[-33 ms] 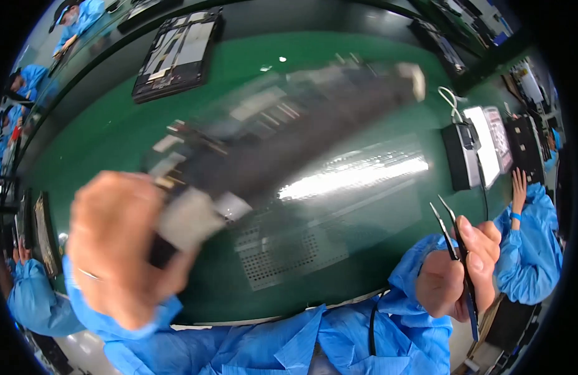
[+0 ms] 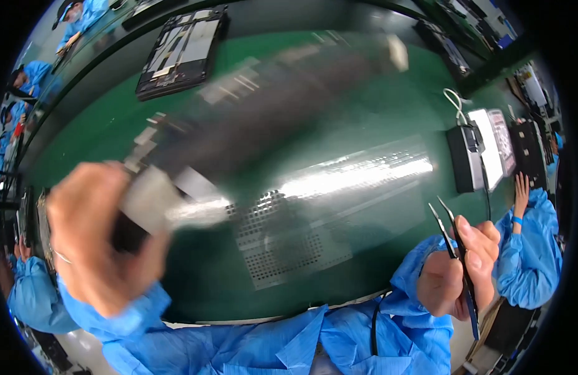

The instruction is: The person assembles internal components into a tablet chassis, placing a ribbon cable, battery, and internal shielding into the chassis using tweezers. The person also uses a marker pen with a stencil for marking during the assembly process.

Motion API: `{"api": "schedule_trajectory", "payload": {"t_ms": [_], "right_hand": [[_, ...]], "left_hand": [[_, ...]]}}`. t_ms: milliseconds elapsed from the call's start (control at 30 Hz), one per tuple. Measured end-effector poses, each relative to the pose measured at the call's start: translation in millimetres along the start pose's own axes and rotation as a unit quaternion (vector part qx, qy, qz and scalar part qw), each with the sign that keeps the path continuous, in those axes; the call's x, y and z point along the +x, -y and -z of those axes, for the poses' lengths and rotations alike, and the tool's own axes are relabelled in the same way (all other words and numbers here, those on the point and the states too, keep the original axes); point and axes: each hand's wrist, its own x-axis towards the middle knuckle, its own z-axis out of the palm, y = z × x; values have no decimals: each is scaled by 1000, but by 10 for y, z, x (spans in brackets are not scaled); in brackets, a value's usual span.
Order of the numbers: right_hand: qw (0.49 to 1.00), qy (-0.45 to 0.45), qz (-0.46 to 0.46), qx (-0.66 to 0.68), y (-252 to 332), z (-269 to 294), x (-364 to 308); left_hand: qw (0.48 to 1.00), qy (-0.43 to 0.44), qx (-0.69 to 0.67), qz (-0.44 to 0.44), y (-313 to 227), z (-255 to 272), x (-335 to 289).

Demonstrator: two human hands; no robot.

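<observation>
My left hand (image 2: 92, 231) grips one end of a long dark electronic panel (image 2: 264, 122), held raised and tilted over the green mat. Small light parts line the panel's far edge, and motion blurs both hand and panel. Pale patches, perhaps tape or labels, show beside my fingers. At the right, my right hand (image 2: 461, 269) is closed around black tweezers (image 2: 462, 262), whose metal tips stand apart with nothing between them. Under the panel, a clear plastic sheet (image 2: 364, 219) with rows of small holes lies on the mat, reflecting light.
An opened black device (image 2: 183, 53) with ribbon cables lies at the far left. A black box (image 2: 467, 158) with a cable and a white panel (image 2: 488, 140) stand at the right. Co-workers in blue smocks sit close on the right (image 2: 529, 244) and left (image 2: 39, 294).
My left hand has moved a little left with the panel, which has shifted left and away, uncovering more of the perforated sheet. My right hand and the tweezers have hardly moved.
</observation>
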Motion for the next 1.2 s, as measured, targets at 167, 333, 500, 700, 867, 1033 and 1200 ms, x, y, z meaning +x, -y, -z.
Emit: {"api": "schedule_trajectory", "payload": {"t_ms": [167,333,500,700,867,1033,1200], "right_hand": [[990,82,-79,78,49,-220,102],[983,104,-126,78,-44,-391,59],[973,102,-184,94,-133,-562,-80],[961,129,-216,118,-175,-646,-111],[944,135,-263,143,-202,-601,-128],[945,109,-248,186,-254,-621,-137],[943,121,-248,186,-202,-682,-156]], "left_hand": [[971,-29,235,-18,1173,-28,-98],[940,50,335,46,2343,-545,-250],[875,156,419,184,2767,-1008,-542],[886,187,341,254,2639,-1209,-464],[838,262,154,454,2503,-1354,-473],[861,132,-123,475,3085,-1560,-727],[833,125,-208,497,3084,-1768,-753]]}}
